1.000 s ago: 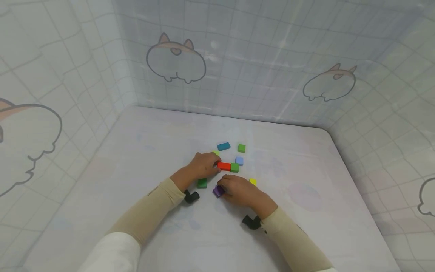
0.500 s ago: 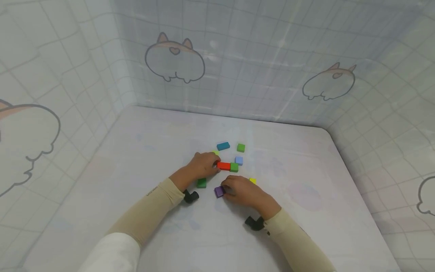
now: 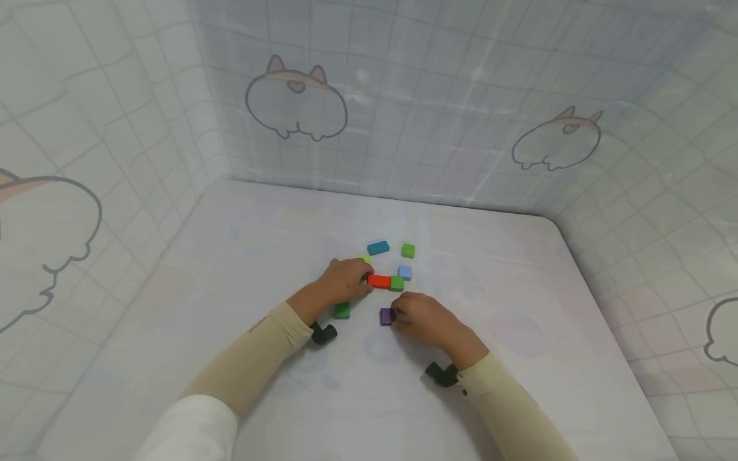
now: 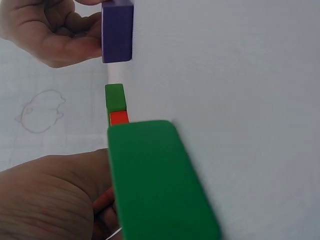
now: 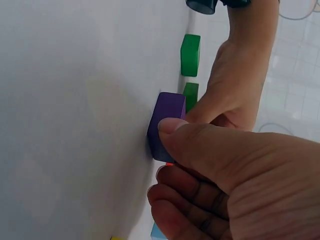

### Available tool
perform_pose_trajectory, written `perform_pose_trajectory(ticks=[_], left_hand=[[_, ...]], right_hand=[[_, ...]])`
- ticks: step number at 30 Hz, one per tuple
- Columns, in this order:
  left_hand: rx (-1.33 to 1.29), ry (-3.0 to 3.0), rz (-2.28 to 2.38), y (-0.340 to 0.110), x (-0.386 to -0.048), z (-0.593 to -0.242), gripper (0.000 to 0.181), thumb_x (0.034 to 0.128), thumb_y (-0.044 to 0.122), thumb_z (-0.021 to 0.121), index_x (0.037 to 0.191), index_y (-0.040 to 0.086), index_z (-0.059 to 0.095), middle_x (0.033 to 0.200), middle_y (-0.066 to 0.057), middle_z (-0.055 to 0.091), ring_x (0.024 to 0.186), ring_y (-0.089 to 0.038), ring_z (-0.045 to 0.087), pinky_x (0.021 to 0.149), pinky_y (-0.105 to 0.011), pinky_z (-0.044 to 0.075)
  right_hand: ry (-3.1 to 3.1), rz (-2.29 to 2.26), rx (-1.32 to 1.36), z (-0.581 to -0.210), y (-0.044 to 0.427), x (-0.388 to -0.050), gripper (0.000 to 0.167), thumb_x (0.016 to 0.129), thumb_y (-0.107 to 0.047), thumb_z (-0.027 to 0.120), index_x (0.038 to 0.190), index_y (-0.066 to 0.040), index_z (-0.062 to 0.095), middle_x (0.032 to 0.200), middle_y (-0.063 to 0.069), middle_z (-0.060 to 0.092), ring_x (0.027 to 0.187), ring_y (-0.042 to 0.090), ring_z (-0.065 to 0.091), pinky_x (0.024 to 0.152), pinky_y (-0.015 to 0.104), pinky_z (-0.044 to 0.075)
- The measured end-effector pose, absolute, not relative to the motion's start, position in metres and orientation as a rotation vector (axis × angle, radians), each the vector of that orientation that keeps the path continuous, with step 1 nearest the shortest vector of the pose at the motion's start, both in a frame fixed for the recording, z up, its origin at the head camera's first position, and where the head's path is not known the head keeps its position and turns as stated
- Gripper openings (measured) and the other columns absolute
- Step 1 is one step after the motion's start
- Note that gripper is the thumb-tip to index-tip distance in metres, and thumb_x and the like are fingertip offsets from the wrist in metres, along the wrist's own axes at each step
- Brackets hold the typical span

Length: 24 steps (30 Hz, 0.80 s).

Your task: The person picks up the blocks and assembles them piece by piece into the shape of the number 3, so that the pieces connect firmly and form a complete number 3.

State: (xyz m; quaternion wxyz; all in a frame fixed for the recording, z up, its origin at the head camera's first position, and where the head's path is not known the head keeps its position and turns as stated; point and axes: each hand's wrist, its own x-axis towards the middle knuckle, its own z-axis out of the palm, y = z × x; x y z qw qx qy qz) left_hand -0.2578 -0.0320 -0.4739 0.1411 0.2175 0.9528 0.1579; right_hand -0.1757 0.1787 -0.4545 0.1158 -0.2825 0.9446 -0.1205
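Note:
In the head view, my right hand (image 3: 432,321) pinches a small purple block (image 3: 387,317) between thumb and fingers, just in front of a short row. That row joins a red block (image 3: 379,282) to a green block (image 3: 397,283). My left hand (image 3: 344,282) has its curled thumb and fingertips at the red block's left end; the fingers partly hide their contact. In the right wrist view, the thumb presses the near face of the purple block (image 5: 169,107). A dark green block (image 3: 342,310) lies beside my left wrist.
Behind the row lie a teal block (image 3: 378,248), a light green block (image 3: 408,250) and a pale blue block (image 3: 405,273). A yellow-green block (image 3: 366,259) shows partly behind my left hand. Tiled-pattern walls surround the white table (image 3: 277,224).
My right hand has moved right and slightly away from me with the purple block, which has turned straighter. A yellow block is now hidden behind that hand. My left hand has stayed still.

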Motion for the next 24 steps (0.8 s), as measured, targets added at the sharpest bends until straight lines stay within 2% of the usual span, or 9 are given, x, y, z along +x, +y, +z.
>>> perform_pose_trajectory(ticks=[9, 18, 24], left_hand=[[0.616, 2.737, 0.475, -0.030, -0.260, -0.474, 0.043, 0.0934, 0.035, 0.069, 0.130, 0.014, 0.064, 0.118, 0.000, 0.068, 0.104, -0.018, 0.059, 0.101, -0.050, 0.042], [0.604, 2.738, 0.480, -0.031, -0.259, -0.476, 0.044, 0.0935, 0.036, 0.069, 0.132, 0.015, 0.063, 0.118, 0.001, 0.067, 0.103, -0.018, 0.057, 0.101, -0.050, 0.042], [0.610, 2.738, 0.485, -0.031, -0.259, -0.477, 0.044, 0.0937, 0.035, 0.069, 0.132, 0.015, 0.063, 0.119, 0.001, 0.067, 0.104, -0.018, 0.057, 0.103, -0.052, 0.041]], right_hand=[[2.787, -0.355, -0.769, -0.456, 0.190, -0.185, 0.031, 0.087, -0.019, 0.079, 0.115, -0.011, 0.072, 0.102, -0.002, 0.070, 0.094, 0.010, 0.064, 0.089, 0.030, 0.055], [2.767, -0.358, -0.634, -0.457, 0.195, -0.191, 0.035, 0.088, -0.024, 0.078, 0.120, -0.013, 0.070, 0.108, -0.002, 0.070, 0.099, 0.013, 0.063, 0.094, 0.035, 0.054], [2.770, -0.356, -0.590, -0.454, 0.199, -0.195, 0.034, 0.088, -0.023, 0.078, 0.119, -0.011, 0.071, 0.105, -0.001, 0.070, 0.096, 0.013, 0.063, 0.093, 0.035, 0.054]])
